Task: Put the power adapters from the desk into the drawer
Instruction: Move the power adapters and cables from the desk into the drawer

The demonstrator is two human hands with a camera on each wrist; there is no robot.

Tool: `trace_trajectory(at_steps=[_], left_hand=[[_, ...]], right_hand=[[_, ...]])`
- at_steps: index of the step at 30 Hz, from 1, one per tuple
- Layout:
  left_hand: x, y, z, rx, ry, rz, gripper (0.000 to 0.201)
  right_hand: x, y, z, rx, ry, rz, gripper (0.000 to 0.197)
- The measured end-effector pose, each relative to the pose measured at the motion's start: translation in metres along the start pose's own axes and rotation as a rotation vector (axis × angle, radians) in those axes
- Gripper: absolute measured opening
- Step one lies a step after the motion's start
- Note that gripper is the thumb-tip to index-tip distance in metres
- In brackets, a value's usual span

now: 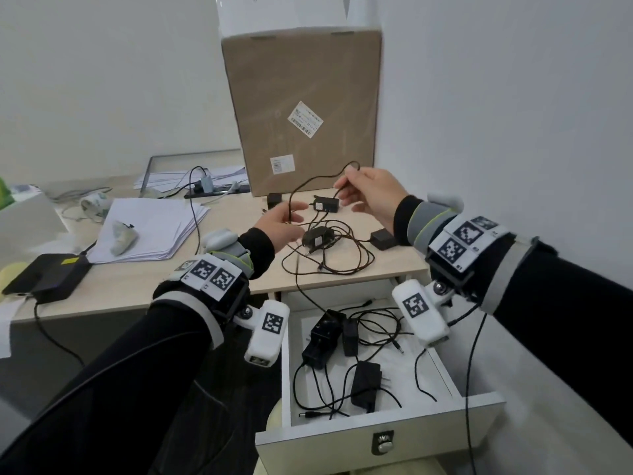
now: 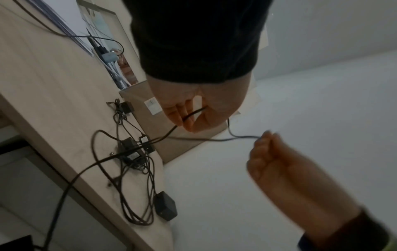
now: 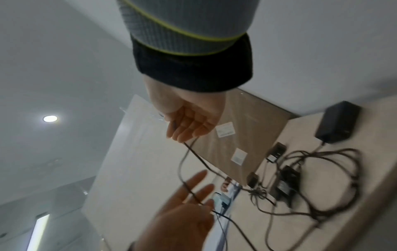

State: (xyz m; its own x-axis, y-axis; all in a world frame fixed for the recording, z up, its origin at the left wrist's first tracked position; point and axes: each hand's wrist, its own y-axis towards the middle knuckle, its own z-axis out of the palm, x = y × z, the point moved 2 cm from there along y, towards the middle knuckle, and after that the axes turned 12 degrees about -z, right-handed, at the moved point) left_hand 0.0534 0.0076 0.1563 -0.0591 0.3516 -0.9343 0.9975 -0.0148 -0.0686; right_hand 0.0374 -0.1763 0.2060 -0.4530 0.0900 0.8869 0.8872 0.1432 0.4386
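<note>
Both hands are up over the worktop (image 1: 342, 275), untangling. The right hand (image 1: 368, 193) and the left hand (image 1: 279, 222) each pinch one cable (image 1: 310, 181) — probably the same lead. Several power adapters (image 1: 317, 236) lie tangled below; others already sit in the open drawer (image 1: 445, 416). Next: free one adapter, then lower it in.

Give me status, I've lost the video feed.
Left hand and right hand both pinch one black cable. It trails into the open drawer. Adapters on desk, cords tangled.
</note>
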Motion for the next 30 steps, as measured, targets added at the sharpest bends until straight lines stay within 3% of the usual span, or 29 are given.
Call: trace_trajectory(at_steps=[3, 6, 9, 12, 14, 20, 27, 30], left_hand=[[0.0, -0.003, 0.014, -0.013, 0.174, 0.032, 0.055], [-0.002, -0.006, 0.032, 0.044, 0.192, 0.036, 0.045], [-0.006, -0.003, 0.041, -0.014, 0.11, 0.019, 0.024], [-0.013, 0.008, 0.032, -0.103, -0.052, 0.023, 0.027], [-0.019, 0.015, 0.019, -0.109, -0.152, 0.037, 0.029], [-0.04, 0.027, -0.009, -0.038, -0.292, 0.101, 0.029], [-0.062, 0.036, -0.016, 0.076, -0.386, 0.18, 0.031], [-0.068, 0.042, -0.018, 0.124, -0.433, 0.209, 0.032]], right_hand=[[0.025, 0.008, 0.002, 0.093, -0.076, -0.024, 0.037], [0.035, 0.011, 0.005, 0.148, -0.184, -0.016, 0.038], [0.034, 0.011, 0.005, 0.136, -0.189, 0.0, 0.034], [0.024, 0.008, 0.001, 0.132, -0.162, -0.006, 0.019], [0.012, 0.007, -0.004, 0.172, -0.238, 0.008, 0.028], [-0.039, 0.01, -0.003, 0.313, -0.455, 0.169, 0.034], [-0.077, 0.033, 0.025, 0.372, -0.427, 0.161, 0.049], [-0.083, 0.046, 0.043, 0.413, -0.397, 0.135, 0.043]])
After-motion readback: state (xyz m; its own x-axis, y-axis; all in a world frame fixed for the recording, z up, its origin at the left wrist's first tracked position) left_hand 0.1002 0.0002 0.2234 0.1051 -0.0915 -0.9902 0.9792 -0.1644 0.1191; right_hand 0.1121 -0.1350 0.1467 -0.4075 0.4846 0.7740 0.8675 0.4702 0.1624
